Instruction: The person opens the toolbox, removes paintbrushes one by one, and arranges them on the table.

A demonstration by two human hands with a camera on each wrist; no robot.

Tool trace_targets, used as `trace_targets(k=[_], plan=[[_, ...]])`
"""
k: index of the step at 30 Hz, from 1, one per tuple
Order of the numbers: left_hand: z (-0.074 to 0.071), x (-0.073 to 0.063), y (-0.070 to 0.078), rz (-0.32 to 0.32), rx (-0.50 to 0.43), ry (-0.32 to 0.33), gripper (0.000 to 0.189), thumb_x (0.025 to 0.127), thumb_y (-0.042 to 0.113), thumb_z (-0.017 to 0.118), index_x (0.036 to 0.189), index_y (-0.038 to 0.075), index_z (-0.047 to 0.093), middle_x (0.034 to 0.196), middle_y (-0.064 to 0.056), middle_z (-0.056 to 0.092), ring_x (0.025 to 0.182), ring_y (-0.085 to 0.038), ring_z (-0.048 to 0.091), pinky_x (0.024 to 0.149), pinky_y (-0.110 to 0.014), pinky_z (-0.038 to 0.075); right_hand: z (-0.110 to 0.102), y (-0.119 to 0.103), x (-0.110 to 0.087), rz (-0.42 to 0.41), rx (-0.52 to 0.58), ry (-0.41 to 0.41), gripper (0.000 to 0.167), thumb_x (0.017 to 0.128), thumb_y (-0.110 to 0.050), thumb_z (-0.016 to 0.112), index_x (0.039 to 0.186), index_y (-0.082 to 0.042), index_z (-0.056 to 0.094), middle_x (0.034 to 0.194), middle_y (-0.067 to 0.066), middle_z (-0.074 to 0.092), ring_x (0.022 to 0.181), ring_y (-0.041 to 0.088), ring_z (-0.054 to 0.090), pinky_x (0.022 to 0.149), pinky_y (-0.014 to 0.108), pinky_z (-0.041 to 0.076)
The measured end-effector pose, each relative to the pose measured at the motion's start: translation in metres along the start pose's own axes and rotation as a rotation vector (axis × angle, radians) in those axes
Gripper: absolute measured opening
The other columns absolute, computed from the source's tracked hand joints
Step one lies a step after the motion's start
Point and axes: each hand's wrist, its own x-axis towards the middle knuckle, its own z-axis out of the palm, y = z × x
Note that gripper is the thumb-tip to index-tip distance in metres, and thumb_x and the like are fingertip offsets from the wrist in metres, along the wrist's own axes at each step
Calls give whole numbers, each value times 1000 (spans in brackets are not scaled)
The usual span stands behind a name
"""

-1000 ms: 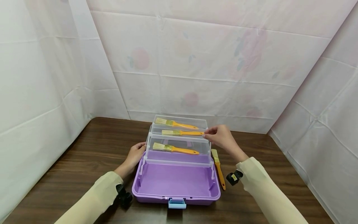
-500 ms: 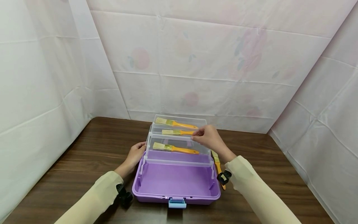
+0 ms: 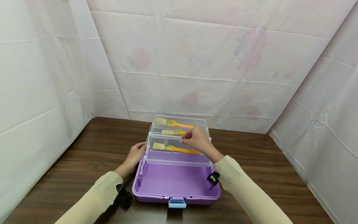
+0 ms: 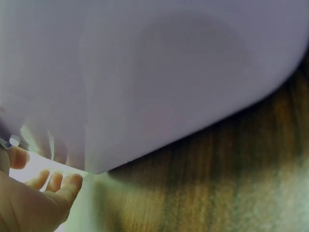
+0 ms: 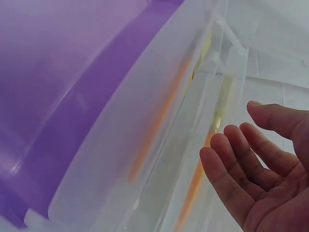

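A purple box (image 3: 173,180) stands with its clear stepped trays (image 3: 179,161) raised at the back. One yellow-handled paintbrush lies on each tray: the back brush (image 3: 169,122), the middle brush (image 3: 171,132) and the front brush (image 3: 167,147). My right hand (image 3: 199,140) hovers over the trays and hides the middle brush's handle end. In the right wrist view its thumb and fingers (image 5: 231,188) stand apart, holding nothing. At the left side of the trays, my left hand (image 3: 135,155) rests its fingertips by the box; whether they press on it is unclear.
Another paintbrush lies on the wooden table (image 3: 260,168) right of the box; only its handle end (image 3: 222,186) shows past my sleeve. A light blue latch (image 3: 177,203) sticks out at the box's front. White patterned cloth (image 3: 179,62) hangs behind and at both sides.
My right hand has moved left from the middle brush's handle end, over the trays. It now covers part of that handle, and my forearm hides most of the table brush. The left hand has stayed put.
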Motion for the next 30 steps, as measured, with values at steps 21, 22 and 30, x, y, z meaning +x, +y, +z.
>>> trace_targets(k=[21,22,30], plan=[[2,2,-1,2,2,4,42,102,16,39,133,-12,46,128,-28,52,111,-31,52,91,-36,43,38,-9,0,-79,-201,-112,34,85,-12,71,62,-7,47,57,-5,36,53,8,33,56,26,35],[2,2,-1,2,2,4,42,102,16,39,133,-12,46,128,-28,52,112,-31,52,91,-36,43,40,-9,0,-88,-208,-118,38,86,-12,70,61,-9,41,56,-4,30,51,10,29,54,26,31],[2,2,-1,3,0,9,41,102,15,40,132,-12,46,127,-28,53,110,-30,52,89,-35,43,51,-9,-1,-177,-318,-61,14,84,-8,71,73,-8,62,59,-3,46,57,11,40,53,26,37]])
